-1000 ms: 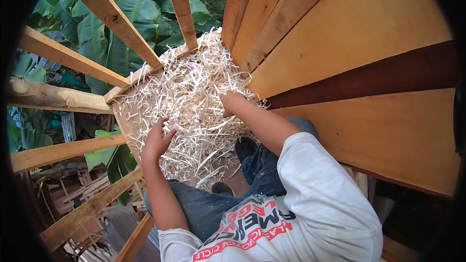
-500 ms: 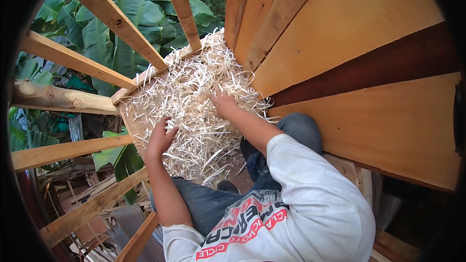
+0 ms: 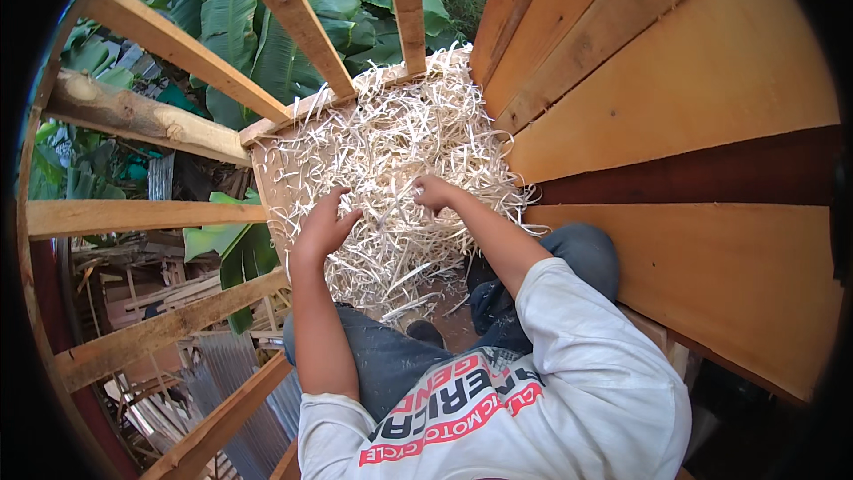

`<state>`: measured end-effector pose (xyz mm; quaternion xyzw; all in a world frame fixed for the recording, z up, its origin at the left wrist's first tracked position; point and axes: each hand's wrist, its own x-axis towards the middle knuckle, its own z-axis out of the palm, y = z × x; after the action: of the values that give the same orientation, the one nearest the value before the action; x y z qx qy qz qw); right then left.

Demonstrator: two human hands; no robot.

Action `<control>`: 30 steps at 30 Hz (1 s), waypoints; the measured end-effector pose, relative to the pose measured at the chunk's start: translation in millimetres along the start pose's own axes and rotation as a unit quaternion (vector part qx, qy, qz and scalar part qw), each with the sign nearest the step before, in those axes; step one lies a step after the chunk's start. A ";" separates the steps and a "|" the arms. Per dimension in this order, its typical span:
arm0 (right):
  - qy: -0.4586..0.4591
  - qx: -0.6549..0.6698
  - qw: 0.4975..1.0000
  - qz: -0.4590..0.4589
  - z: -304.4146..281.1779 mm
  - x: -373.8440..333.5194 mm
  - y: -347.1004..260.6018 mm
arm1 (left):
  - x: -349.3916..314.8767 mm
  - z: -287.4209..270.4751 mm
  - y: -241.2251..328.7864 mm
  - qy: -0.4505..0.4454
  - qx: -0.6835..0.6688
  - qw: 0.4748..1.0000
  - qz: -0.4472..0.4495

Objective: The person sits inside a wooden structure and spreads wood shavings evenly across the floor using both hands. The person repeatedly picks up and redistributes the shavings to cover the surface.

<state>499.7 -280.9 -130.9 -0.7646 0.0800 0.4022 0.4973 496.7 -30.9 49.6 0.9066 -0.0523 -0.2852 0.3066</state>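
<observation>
A thick heap of pale, curly wood shavings (image 3: pixel 400 124) covers the wooden floor in front of me. My left hand (image 3: pixel 329 224) hovers at the heap's left side, thumb and fingers apart, with nothing between them. Over the middle of the heap is my right hand (image 3: pixel 434 195), its fingers curled in. Whether shavings are caught in those fingers is hidden. The heap reaches down to my shoe (image 3: pixel 425 332) and bent legs.
Wooden slats (image 3: pixel 147 215) with gaps form a railing at the left and far side. Smooth wood panels (image 3: pixel 684 240) wall the right. Beyond the railing are banana leaves (image 3: pixel 235 27), corrugated sheet (image 3: pixel 227 391) and scrap timber lying lower down.
My right hand has curled its fingers and drawn closer to my left hand. The left hand stays open. The view has shifted, so the surroundings appear further right.
</observation>
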 end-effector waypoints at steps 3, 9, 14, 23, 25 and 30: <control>0.162 0.245 0.952 -0.089 -2.2 -2.7 -64.8 | -3.0 -1.2 -8.3 0.014 -0.004 1.000 0.017; 0.345 -0.060 0.918 -0.189 -48.6 -21.7 -111.1 | -11.4 -8.0 -6.0 0.024 0.016 1.000 -0.001; 0.240 -0.395 0.886 0.018 -15.5 -34.3 -2.9 | -12.4 -5.0 -2.7 0.028 -0.004 1.000 0.007; 0.171 -0.319 0.932 0.001 17.5 -1.2 60.0 | -12.8 -3.4 -0.8 0.025 0.005 1.000 0.003; 0.222 -0.235 0.946 0.002 8.0 4.3 45.2 | -12.3 -6.7 2.6 0.029 0.010 1.000 -0.007; 0.204 0.200 0.958 -0.018 -24.0 9.7 -25.1 | -8.1 -5.4 4.1 0.018 0.014 1.000 -0.010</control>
<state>532.0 -285.5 -115.8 -0.7168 0.2447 0.2040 0.6202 493.3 -29.2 59.4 0.9162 -0.0414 -0.2711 0.2923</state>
